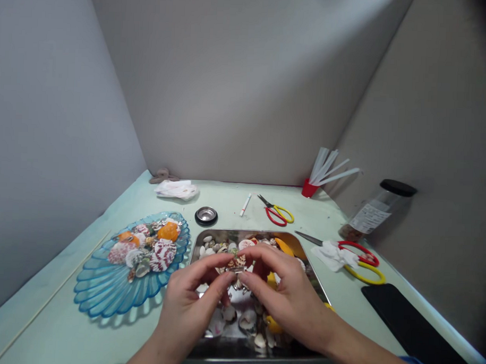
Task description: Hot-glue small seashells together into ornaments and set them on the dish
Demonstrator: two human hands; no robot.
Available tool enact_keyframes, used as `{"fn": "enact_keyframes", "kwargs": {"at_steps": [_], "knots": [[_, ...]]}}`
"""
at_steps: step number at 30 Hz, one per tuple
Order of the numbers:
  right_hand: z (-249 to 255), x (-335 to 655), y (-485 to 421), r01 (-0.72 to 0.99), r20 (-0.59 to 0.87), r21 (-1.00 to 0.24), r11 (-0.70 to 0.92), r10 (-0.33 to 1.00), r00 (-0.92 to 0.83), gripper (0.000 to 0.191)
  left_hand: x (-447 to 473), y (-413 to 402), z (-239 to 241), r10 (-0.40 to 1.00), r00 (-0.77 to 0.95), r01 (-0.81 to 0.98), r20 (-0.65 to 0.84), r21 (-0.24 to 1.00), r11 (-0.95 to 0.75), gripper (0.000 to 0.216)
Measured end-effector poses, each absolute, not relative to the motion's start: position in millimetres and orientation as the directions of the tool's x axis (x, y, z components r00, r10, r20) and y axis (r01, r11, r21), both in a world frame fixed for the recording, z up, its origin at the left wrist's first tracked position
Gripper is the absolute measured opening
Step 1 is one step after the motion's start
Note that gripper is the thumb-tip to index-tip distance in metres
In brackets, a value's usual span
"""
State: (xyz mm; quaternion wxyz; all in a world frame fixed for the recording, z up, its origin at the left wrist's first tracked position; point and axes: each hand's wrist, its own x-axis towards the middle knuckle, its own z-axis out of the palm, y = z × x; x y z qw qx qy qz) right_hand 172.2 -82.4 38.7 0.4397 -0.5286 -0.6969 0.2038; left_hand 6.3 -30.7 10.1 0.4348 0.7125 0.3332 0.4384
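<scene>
Between the fingertips of both hands is a small brown-and-white shell piece (237,262) with a silvery metal strip along its near side, which looks like a clip. My left hand (197,292) pinches it from the left, thumb and forefinger closed on it. From the right, my right hand (285,287) grips the same piece with thumb and fingers. Directly beneath the hands lies a metal tray (257,348) full of loose shells, white, speckled, orange and yellow. The hands and forearms hide part of it.
A blue shell-shaped dish (99,291) with decorated shells stands left. Behind the tray are a round metal-and-black lid (206,216), a marker (245,205) and small scissors (277,212). Larger scissors (365,260), a jar (375,208), a red cup (309,188) and a black slab (405,320) are right.
</scene>
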Motion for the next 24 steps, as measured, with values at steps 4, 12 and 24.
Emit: {"fn": "enact_keyframes", "kwargs": {"at_steps": [4, 12, 24], "knots": [[38.9, 173.0, -82.2, 0.553, 0.395, -0.750, 0.362, 0.917, -0.065, 0.018, 6.6, -30.6, 9.7, 0.863, 0.397, 0.087, 0.312, 0.923, -0.374, 0.017], [40.1, 174.9, -80.7, 0.530, 0.411, -0.755, 0.387, 0.908, -0.078, 0.016, 6.7, -31.1, 11.7, 0.816, 0.415, 0.157, 0.401, 0.852, -0.499, 0.017], [36.9, 176.4, -78.8, 0.541, 0.427, -0.753, 0.374, 0.904, -0.030, 0.013, 6.5, -32.0, 12.3, 0.783, 0.411, 0.174, 0.468, 0.802, -0.571, 0.016]]}}
